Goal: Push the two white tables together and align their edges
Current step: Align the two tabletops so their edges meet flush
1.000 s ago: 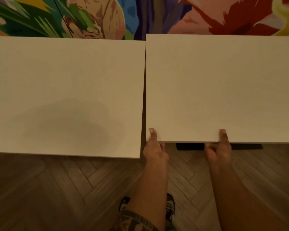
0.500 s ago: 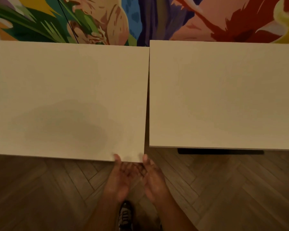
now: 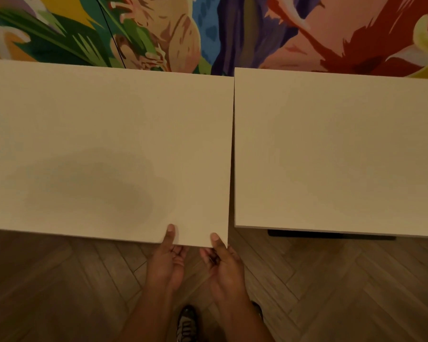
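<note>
Head view shows both hands, left (image 3: pixel 167 264) and right (image 3: pixel 224 265), gripping the left table (image 3: pixel 104 134) by its near right corner; shoving unevenly could leave near edges staggered against the right table (image 3: pixel 336 149).

Both hands (image 3: pixel 168 262) (image 3: pixel 224 264) grip left table's (image 3: pixel 84 134) near edge

Slit between left table (image 3: pixel 104 144) and right table (image 3: pixel 336 149) seems impassable.
</note>
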A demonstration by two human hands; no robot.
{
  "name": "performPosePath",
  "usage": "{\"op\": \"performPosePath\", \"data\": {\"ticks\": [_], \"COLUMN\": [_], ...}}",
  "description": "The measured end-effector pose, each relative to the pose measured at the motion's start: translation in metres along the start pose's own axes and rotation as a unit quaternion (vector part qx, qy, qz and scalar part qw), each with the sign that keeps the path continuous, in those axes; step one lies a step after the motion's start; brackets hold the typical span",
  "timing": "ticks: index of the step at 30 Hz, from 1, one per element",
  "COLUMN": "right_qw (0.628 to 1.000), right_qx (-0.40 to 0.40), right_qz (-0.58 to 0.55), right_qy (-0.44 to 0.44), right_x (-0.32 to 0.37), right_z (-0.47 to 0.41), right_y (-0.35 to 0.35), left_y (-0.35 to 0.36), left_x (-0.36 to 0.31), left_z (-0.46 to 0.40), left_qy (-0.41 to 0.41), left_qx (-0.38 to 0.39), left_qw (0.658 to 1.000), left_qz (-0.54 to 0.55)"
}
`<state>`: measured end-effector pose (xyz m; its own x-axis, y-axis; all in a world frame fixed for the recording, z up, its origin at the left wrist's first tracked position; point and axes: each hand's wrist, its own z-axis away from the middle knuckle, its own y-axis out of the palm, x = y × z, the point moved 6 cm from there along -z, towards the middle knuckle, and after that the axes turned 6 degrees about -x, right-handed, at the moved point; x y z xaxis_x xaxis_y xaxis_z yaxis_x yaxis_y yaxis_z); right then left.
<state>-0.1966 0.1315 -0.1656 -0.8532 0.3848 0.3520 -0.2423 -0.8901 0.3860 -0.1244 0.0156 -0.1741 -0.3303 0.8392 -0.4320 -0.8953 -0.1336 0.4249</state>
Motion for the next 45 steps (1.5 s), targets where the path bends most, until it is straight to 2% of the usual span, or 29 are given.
{"op": "performPosePath", "data": {"ticks": [10, 18, 25, 34, 37, 40, 45], "right_qw": [1.000, 0.999, 0.999, 0.998, 0.997, 0.991, 0.995], "right_qx": [-0.014, 0.034, 0.002, 0.043, 0.030, -0.027, -0.007], "right_qz": [-0.006, 0.001, 0.012, 0.050, 0.000, -0.044, -0.017], "right_qy": [-0.027, -0.015, -0.030, -0.024, -0.074, -0.127, -0.095], "right_x": [0.027, 0.040, 0.043, 0.050, 0.081, 0.119, 0.130], "right_z": [-0.023, -0.026, -0.028, -0.028, -0.033, -0.038, -0.036], "right_y": [0.017, 0.021, 0.016, 0.005, -0.003, -0.018, -0.021], "left_y": [0.039, 0.045, 0.042, 0.038, 0.047, 0.057, 0.092], "left_x": [0.002, -0.001, 0.001, 0.005, 0.033, 0.077, 0.127], "left_z": [-0.016, -0.018, -0.013, -0.009, 0.006, 0.024, 0.039], "left_qy": [-0.012, -0.026, -0.017, -0.026, -0.059, -0.099, -0.119], "left_qx": [0.010, 0.013, 0.014, 0.013, 0.041, 0.072, 0.071], "left_qw": [1.000, 0.999, 1.000, 0.999, 0.994, 0.986, 0.988], "left_qz": [-0.012, -0.020, -0.022, -0.017, -0.078, -0.114, -0.072]}}
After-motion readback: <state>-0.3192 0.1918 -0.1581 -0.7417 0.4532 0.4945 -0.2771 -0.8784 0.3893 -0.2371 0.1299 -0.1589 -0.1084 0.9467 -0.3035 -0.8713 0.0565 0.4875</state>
